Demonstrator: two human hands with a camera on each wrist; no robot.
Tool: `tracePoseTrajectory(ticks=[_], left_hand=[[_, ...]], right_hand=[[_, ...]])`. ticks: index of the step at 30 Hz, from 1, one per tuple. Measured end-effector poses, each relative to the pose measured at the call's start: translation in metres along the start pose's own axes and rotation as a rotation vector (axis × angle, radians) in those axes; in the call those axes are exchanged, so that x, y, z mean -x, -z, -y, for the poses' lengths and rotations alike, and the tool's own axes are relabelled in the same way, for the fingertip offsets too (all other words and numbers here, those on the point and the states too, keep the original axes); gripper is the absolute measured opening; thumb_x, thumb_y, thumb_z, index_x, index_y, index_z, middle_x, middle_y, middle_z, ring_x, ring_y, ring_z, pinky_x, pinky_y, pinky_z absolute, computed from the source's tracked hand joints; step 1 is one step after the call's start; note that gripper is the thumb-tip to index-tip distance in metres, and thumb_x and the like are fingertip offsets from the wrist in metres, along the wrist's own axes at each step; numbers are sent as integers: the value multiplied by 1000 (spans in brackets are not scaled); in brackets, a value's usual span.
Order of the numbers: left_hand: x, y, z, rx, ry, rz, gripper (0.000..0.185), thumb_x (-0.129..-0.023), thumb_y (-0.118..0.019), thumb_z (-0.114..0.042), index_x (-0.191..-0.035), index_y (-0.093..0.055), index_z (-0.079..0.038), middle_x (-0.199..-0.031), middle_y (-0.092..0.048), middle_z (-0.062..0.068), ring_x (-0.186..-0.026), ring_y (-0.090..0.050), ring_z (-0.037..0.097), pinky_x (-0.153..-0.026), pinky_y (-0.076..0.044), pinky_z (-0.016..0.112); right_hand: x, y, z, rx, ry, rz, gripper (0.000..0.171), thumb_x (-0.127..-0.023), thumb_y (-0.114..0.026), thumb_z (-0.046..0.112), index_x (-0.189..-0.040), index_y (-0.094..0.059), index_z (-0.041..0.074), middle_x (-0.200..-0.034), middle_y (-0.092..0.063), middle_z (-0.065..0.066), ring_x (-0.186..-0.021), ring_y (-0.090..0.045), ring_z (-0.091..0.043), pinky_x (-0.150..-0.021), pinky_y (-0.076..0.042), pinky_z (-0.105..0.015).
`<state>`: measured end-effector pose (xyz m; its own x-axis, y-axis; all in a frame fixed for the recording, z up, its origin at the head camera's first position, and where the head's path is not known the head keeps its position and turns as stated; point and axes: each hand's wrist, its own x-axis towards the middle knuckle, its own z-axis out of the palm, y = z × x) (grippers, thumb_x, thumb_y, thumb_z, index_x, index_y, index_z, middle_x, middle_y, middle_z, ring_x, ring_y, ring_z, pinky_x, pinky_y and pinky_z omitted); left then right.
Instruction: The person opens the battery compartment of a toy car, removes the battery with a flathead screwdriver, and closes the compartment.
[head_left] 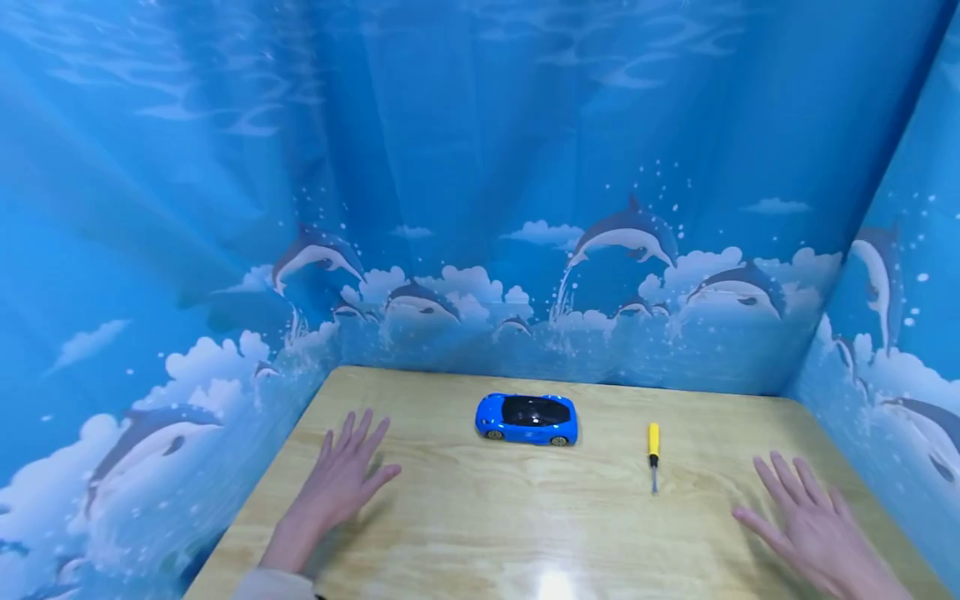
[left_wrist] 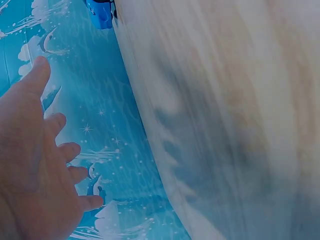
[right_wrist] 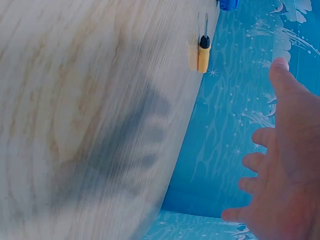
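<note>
Hovering spread, empty: left hand (head_left: 341, 477), right hand (head_left: 806, 515); toy car (head_left: 527, 419), screwdriver (head_left: 653, 451) unlabelled.

Staged booth: dolphin-print curtains (head_left: 480, 208) enclosing wooden table (head_left: 487, 533).

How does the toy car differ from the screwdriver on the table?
The toy car is blue with a dark roof; the screwdriver has a yellow handle and a thin metal shaft. The car is broad and lies crosswise; the screwdriver is slim and points toward the person. Both lie on the wooden table, untouched by either hand.
</note>
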<state>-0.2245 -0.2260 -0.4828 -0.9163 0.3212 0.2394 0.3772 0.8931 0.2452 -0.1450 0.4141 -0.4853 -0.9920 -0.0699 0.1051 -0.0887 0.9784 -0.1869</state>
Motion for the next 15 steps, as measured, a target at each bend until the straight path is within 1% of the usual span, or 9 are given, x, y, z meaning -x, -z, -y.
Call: tracePoseTrajectory(ticks=[4,7,10,13,15], left_hand=[[-4,0,-1,1,-3,-6,79,-101,-56,-55,-161,-35,-8,-167,-19,23,-153,-10,48,-121,-7,73],[-7,-1,-3,8,-7,14,80,-101,-55,-56,-162,-32,-10,-168,-17,22,-154,-9,46,-122,-7,73],[-10,-2,-5,2,-9,30,81,-101,-55,-57,-163,-29,-11,-168,-15,20,-154,-9,45,-122,-7,71],[-13,-2,-7,-8,-12,29,81,-101,-56,-56,-163,-29,-12,-168,-15,20,-154,-9,45,-122,-7,71],[-14,-3,-8,-9,-14,28,80,-101,-56,-55,-163,-29,-11,-168,-15,20,-154,-9,45,-123,-6,71]], right_hand=[[-2,0,2,12,13,-1,90,-103,-53,55,-158,-23,-10,-160,-16,-41,-148,0,-61,-101,-13,-91],[-1,-1,2,22,19,-7,90,-103,-53,54,-159,-21,-9,-160,-14,-41,-148,2,-60,-100,-14,-91],[3,-3,3,29,51,-68,89,-103,-56,51,-160,-21,-8,-161,-16,-39,-150,2,-56,-101,-17,-90],[6,-6,4,29,89,-143,88,-101,-60,48,-161,-22,-5,-163,-17,-36,-153,5,-48,-102,-19,-88],[8,-9,5,30,98,-166,89,-101,-61,48,-162,-20,-3,-164,-14,-33,-154,8,-43,-104,-17,-88]])
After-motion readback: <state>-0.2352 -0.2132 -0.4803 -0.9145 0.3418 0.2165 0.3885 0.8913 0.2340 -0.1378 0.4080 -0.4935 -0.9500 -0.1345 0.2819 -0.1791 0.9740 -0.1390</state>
